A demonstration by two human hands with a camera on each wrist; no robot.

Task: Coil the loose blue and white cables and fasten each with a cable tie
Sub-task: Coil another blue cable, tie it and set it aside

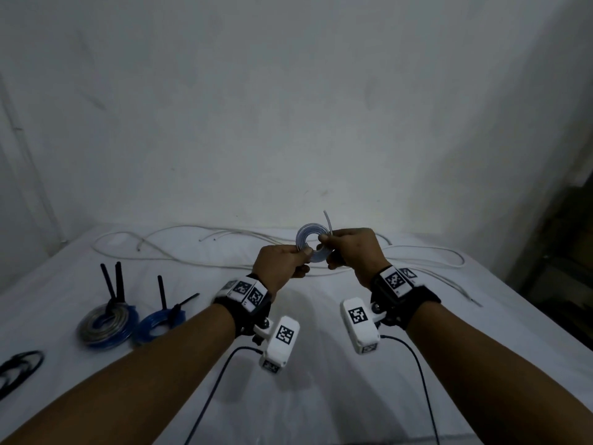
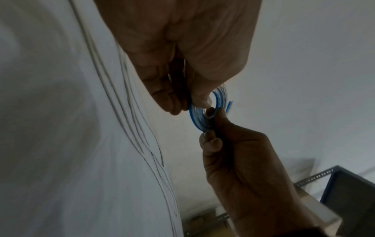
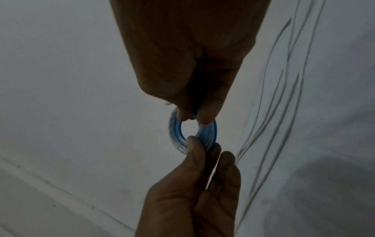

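A small coil of blue and clear cable is held up above the white table, between both hands. My left hand pinches its lower left rim with thumb and fingers. My right hand pinches its right rim, where the cable's free end sticks upward. The left wrist view shows my left hand on the coil. My right hand grips the coil from above in the right wrist view. Loose white cables lie along the table's far side.
Two coiled bundles with black cable ties sticking up lie at the left. More black ties lie at the far left edge. A wall stands behind the table. A metal rack stands off to the right.
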